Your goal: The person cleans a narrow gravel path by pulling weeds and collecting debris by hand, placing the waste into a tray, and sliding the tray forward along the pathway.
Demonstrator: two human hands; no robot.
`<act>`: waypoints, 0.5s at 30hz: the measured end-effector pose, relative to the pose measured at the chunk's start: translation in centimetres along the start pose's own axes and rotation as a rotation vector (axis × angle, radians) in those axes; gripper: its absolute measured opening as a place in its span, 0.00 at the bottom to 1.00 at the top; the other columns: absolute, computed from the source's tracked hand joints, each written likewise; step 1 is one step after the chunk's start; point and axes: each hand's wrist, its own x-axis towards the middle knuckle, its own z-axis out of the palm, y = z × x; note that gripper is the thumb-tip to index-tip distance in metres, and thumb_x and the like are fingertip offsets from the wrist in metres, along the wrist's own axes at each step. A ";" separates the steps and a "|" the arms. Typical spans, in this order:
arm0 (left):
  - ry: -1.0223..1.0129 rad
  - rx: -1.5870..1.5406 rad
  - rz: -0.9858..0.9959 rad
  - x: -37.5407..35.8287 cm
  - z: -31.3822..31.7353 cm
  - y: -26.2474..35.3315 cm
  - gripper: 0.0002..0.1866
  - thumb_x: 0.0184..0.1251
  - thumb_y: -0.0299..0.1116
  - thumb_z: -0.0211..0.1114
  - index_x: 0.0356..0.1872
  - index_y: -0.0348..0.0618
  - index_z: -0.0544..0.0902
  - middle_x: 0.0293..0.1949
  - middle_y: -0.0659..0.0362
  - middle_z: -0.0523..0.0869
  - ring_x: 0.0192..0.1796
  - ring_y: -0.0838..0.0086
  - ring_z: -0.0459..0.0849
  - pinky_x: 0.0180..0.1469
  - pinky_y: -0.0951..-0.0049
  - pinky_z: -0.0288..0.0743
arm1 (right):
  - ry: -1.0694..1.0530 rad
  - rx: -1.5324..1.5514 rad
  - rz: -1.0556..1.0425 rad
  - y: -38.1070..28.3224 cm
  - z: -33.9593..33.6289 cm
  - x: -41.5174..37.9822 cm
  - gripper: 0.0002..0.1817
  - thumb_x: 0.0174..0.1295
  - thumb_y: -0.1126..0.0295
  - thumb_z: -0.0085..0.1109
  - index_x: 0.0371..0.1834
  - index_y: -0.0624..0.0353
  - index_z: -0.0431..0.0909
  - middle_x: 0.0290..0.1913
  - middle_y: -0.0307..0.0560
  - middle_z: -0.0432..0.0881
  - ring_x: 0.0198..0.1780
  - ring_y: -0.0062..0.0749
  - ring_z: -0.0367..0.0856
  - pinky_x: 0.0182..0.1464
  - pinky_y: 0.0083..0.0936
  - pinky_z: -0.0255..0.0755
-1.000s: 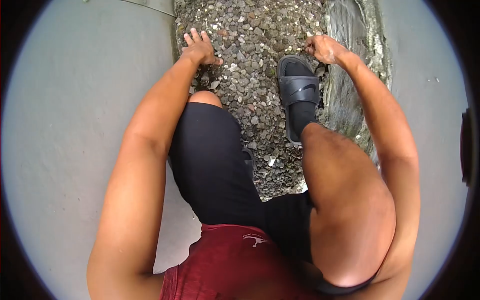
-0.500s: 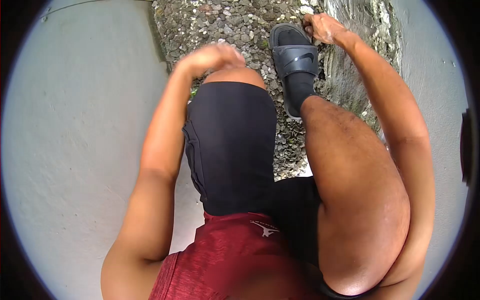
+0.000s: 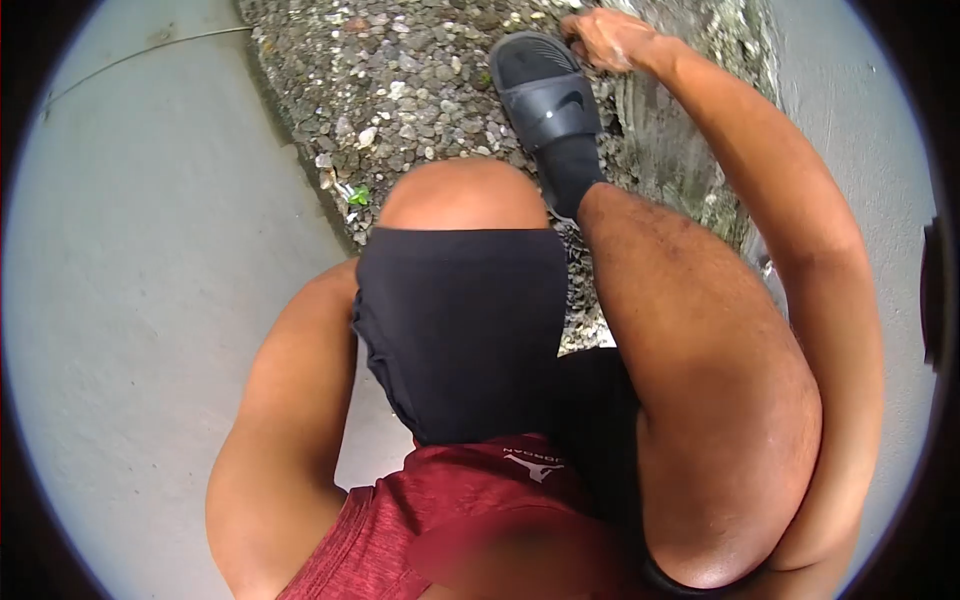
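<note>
At the top, beside the toe of a dark grey slide sandal (image 3: pixel 552 108), is my right hand (image 3: pixel 608 40), its fingers curled down toward the pebbled ground (image 3: pixel 420 70). Whatever those fingers may hold is hidden, and the skin has whitish smears. My left hand is out of sight; the left forearm passes behind the knee (image 3: pixel 462 192) and black shorts (image 3: pixel 465 320).
A strip of pebbles runs between smooth grey floor (image 3: pixel 150 250) on the left and a rough mossy concrete edge (image 3: pixel 665 150) on the right. A small green plant (image 3: pixel 358 194) grows at the strip's left border. A thin line (image 3: pixel 150 47) crosses the upper left floor.
My left hand, above the knee before, has dropped out of view behind the leg. My right hand and the sandal appear slightly further left and higher as the view shifts.
</note>
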 end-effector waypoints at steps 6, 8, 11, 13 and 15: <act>0.138 0.094 0.251 1.0 2.6 -0.1 0.11 0.59 0.32 0.56 0.41 0.43 0.79 0.40 0.59 0.81 0.39 0.63 0.82 0.44 0.62 0.77 | -0.131 -0.141 0.132 1.0 1.2 1.8 0.13 0.53 0.62 0.52 0.35 0.53 0.84 0.30 0.54 0.85 0.35 0.50 0.84 0.37 0.42 0.77; 0.182 -0.048 0.008 0.9 0.8 1.1 0.09 0.59 0.32 0.56 0.39 0.44 0.78 0.38 0.59 0.80 0.39 0.63 0.81 0.42 0.61 0.77 | -0.086 0.004 0.028 -0.1 -0.5 0.0 0.13 0.53 0.62 0.51 0.35 0.53 0.84 0.31 0.55 0.85 0.36 0.50 0.84 0.38 0.42 0.77; 0.434 -0.149 -0.254 -0.2 -2.5 0.8 0.04 0.57 0.32 0.59 0.32 0.46 0.77 0.37 0.59 0.76 0.40 0.65 0.79 0.35 0.63 0.77 | -0.058 -0.143 0.065 1.5 1.8 1.6 0.14 0.54 0.61 0.51 0.35 0.54 0.84 0.31 0.56 0.84 0.37 0.51 0.84 0.40 0.43 0.77; 0.342 -0.028 -0.043 -0.8 -2.6 0.0 0.05 0.57 0.33 0.60 0.33 0.47 0.77 0.36 0.59 0.76 0.39 0.65 0.79 0.33 0.63 0.76 | -0.008 -0.158 0.054 1.2 1.7 1.1 0.14 0.54 0.61 0.51 0.34 0.56 0.83 0.32 0.57 0.84 0.38 0.51 0.84 0.40 0.43 0.77; 0.216 0.096 0.081 -1.0 -1.3 0.4 0.04 0.59 0.33 0.58 0.34 0.48 0.76 0.36 0.61 0.75 0.40 0.67 0.77 0.34 0.64 0.75 | -0.048 -0.139 0.099 0.2 1.0 0.4 0.14 0.55 0.61 0.51 0.35 0.56 0.82 0.34 0.57 0.85 0.39 0.52 0.84 0.40 0.44 0.77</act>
